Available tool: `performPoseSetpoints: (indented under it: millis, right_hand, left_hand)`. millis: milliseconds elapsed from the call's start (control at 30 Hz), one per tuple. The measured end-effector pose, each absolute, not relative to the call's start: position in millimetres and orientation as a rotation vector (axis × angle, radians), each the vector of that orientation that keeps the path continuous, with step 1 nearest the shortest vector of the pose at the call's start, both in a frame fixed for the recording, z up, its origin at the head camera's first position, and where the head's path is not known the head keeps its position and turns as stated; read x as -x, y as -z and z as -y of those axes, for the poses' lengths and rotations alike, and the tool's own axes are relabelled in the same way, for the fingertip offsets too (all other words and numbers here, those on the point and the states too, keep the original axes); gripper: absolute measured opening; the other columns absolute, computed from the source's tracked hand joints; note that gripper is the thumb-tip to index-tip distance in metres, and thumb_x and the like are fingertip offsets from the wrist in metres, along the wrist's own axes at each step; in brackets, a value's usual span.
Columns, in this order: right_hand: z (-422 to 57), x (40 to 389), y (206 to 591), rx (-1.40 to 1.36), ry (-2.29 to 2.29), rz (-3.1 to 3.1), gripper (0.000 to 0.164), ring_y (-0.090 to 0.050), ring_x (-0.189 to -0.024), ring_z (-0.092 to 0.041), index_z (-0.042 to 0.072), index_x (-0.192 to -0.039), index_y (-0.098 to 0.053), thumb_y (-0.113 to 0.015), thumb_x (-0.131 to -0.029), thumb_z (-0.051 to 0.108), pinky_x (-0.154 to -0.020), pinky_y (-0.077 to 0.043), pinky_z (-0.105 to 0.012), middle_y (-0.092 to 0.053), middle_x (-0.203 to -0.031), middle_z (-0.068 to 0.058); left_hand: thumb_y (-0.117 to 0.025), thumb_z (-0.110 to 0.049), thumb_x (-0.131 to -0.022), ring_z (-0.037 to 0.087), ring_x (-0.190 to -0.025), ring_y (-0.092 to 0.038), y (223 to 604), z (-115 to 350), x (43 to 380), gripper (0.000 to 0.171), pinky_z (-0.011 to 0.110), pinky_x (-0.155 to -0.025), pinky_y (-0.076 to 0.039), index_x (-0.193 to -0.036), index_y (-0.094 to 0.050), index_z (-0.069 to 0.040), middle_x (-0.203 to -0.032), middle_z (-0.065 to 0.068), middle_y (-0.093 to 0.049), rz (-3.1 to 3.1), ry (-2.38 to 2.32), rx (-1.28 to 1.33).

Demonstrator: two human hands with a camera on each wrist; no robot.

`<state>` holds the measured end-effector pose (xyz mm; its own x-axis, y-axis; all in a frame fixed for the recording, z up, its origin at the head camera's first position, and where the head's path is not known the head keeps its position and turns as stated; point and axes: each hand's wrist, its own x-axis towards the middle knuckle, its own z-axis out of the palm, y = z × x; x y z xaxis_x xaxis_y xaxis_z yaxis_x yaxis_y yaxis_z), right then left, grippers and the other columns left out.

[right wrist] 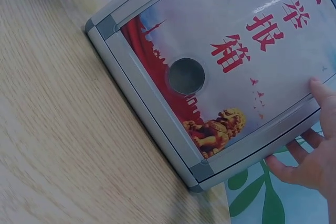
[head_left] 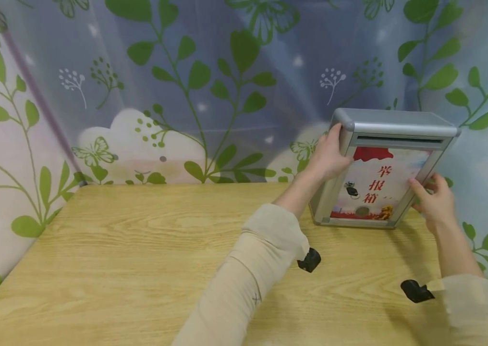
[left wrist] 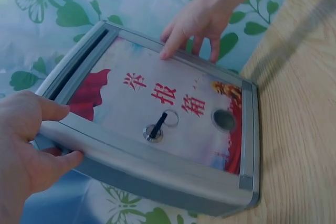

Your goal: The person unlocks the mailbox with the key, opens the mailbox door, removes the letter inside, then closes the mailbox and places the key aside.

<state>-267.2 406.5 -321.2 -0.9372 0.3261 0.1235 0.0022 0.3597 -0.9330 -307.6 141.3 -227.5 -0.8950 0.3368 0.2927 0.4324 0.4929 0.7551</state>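
A silver metal report box (head_left: 412,163) with a slot near its top and red characters on its front stands on the table at the right in the head view. My left hand (head_left: 328,156) holds its upper left side, thumb at the front edge. On the opposite side my right hand (head_left: 436,199) grips the edge, its thumb on the front panel and its other fingers partly hidden beside the frame. A key (left wrist: 158,124) with a ring sits in the round lock on the front. Below the characters is a round window (right wrist: 186,76).
The wood-grain table (head_left: 140,259) stretches to the left and front of the box. Close behind it hangs a leaf-patterned curtain (head_left: 226,96), which also runs along both sides. A black piece (head_left: 309,261) shows at the left cuff and another black piece (head_left: 417,291) at the right cuff.
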Motion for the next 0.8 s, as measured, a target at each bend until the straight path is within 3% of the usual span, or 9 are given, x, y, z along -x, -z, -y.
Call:
performPoseSetpoints:
  millis: [300, 433, 500, 600, 800]
  right_hand:
    - [-403.4, 268.6, 318.2, 0.26, -1.665, 2.29, 0.081, -0.017, -0.136, -0.035, 0.012, -0.149, -0.005, -0.053, -0.09, 0.039, -0.062, -0.047, -0.012, -0.006, -0.152, -0.021]
    - [-400.4, 270.6, 315.4, 0.253, -1.608, 2.345, 0.083, -0.017, -0.135, -0.038, 0.009, -0.149, 0.0, -0.05, -0.091, 0.041, -0.079, -0.05, -0.028, -0.004, -0.151, -0.023]
    - [-399.7, 271.0, 314.8, 0.254, -1.615, 2.339, 0.082, -0.015, -0.136, -0.039, 0.01, -0.149, -0.001, -0.05, -0.091, 0.041, -0.09, -0.044, -0.042, -0.003, -0.152, -0.022]
    - [-399.7, 270.2, 314.9, 0.258, -1.629, 2.323, 0.082, -0.013, -0.136, -0.04, 0.014, -0.15, -0.001, -0.05, -0.09, 0.042, -0.096, -0.032, -0.056, -0.001, -0.152, -0.02]
    - [-399.7, 267.9, 317.5, 0.256, -1.593, 2.327, 0.08, -0.015, -0.135, -0.041, 0.017, -0.15, -0.003, -0.051, -0.091, 0.042, -0.096, -0.031, -0.057, -0.004, -0.152, -0.021]
  left_hand:
    - [-0.059, 0.0, -0.083, 0.016, -0.12, -0.046, 233.4, -141.7, 313.4, 0.068, 0.023, -0.096, -0.038, -0.144, -0.03, -0.01, -0.136, 0.008, -0.046, 2.529, 1.372, 0.683]
    - [-0.058, -0.002, -0.086, 0.017, -0.119, -0.048, 234.1, -142.5, 316.2, 0.063, 0.022, -0.096, -0.038, -0.143, -0.032, -0.009, -0.135, 0.008, -0.048, 2.526, 1.276, 0.632]
    - [-0.058, -0.003, -0.086, 0.017, -0.119, -0.049, 234.2, -144.0, 316.3, 0.063, 0.023, -0.096, -0.038, -0.143, -0.033, -0.01, -0.135, 0.008, -0.048, 2.533, 1.241, 0.615]
    - [-0.059, -0.004, -0.086, 0.018, -0.119, -0.049, 234.4, -146.4, 315.0, 0.063, 0.024, -0.096, -0.039, -0.143, -0.033, -0.011, -0.134, 0.008, -0.048, 2.551, 1.202, 0.599]
    - [-0.06, 0.0, -0.082, 0.021, -0.115, -0.052, 235.2, -148.1, 310.8, 0.069, 0.028, -0.093, -0.042, -0.143, -0.031, -0.011, -0.13, 0.01, -0.05, 2.566, 1.176, 0.588]
